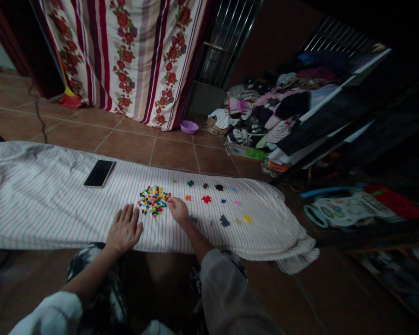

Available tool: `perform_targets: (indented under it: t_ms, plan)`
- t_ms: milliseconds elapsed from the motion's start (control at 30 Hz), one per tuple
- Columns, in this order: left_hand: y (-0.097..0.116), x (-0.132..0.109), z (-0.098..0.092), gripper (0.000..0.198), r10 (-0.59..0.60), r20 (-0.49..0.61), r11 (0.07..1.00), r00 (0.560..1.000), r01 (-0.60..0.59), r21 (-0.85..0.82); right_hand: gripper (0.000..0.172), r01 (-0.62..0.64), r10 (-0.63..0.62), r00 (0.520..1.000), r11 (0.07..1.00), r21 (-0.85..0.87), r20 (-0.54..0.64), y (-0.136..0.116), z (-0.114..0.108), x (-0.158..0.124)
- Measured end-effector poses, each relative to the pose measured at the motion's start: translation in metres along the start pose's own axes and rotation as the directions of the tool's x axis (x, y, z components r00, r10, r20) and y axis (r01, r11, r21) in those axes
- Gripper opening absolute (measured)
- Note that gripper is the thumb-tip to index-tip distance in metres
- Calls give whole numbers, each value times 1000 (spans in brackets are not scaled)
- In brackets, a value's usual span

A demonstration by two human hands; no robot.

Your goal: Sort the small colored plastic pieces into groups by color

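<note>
A mixed pile of small coloured pieces [153, 200] lies on the striped cloth [125, 179]. Flat on the cloth, just left of and below the pile, rests my left hand [125, 229] with its fingers spread. My right hand [178, 209] is at the pile's right edge, its fingertips pinched together; whatever they hold is too small to make out. Right of it are small single-colour groups, among them red pieces [206, 199], black pieces [219, 187], dark grey pieces [225, 220], yellow pieces [247, 218] and green pieces [190, 183].
A phone [99, 173] lies on the cloth left of the pile. Beyond the cloth, a purple basin [189, 126] stands on the tiled floor by a floral curtain [125, 60]. Heaped clothes [275, 107] are at the back right.
</note>
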State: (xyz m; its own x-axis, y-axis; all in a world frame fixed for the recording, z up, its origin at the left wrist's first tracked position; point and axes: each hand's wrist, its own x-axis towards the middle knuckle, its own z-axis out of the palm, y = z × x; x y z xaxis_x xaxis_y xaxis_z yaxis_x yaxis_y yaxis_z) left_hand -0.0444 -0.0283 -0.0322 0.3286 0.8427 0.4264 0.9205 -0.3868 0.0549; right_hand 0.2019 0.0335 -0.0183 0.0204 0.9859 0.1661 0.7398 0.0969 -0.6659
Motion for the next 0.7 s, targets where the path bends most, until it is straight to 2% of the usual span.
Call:
perform_targets:
  t_ms: [200, 367, 700]
  plan:
    - [0, 0, 1, 58, -1, -24, 1000, 1000, 1, 1, 22, -75, 74, 997, 988, 133, 9, 2, -4, -2]
    - [0, 0, 0, 59, 28, -44, 999, 999, -26, 47, 22, -84, 89, 996, 980, 180, -20, 5, -10, -6]
    - [-1, 0, -1, 59, 53, -59, 997, 997, -49, 68, 19, -86, 118, 972, 984, 157, -205, 23, -36, -6]
